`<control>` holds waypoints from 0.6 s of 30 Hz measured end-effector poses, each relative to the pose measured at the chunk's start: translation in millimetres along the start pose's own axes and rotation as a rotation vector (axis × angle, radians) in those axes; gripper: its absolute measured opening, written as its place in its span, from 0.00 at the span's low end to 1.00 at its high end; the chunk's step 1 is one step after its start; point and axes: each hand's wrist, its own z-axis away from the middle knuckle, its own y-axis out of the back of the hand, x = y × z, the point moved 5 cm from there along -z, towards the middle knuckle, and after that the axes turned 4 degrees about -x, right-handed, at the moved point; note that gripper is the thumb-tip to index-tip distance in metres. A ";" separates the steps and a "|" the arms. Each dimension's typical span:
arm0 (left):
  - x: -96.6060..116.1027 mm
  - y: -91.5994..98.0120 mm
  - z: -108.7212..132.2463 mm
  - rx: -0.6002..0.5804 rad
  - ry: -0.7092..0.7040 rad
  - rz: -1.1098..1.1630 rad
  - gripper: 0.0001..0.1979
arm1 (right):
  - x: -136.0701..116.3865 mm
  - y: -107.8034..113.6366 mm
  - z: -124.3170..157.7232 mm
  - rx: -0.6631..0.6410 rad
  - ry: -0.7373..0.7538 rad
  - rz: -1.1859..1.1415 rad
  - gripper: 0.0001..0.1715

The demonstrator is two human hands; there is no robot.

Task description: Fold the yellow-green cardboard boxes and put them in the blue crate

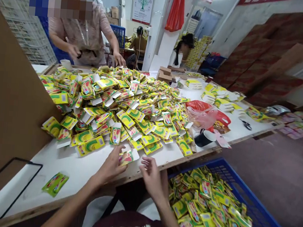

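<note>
– Gripping what at lower centre of the frame?
– Clasping a printed carton [130, 157] in the left hand [114, 163], before the yellow heap [130, 118] on the tabletop [76, 168].
– And with the right hand [150, 176]?
– Hovering, loosely open, just right of the carton.

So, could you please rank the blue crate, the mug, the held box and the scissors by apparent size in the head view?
1. Blue crate
2. Mug and held box: look alike, so unranked
3. Scissors
</note>
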 end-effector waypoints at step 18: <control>2.1 -10.4 25.3 0.010 0.092 0.540 0.09 | 9.2 -62.5 -30.7 -0.291 0.148 -0.088 0.10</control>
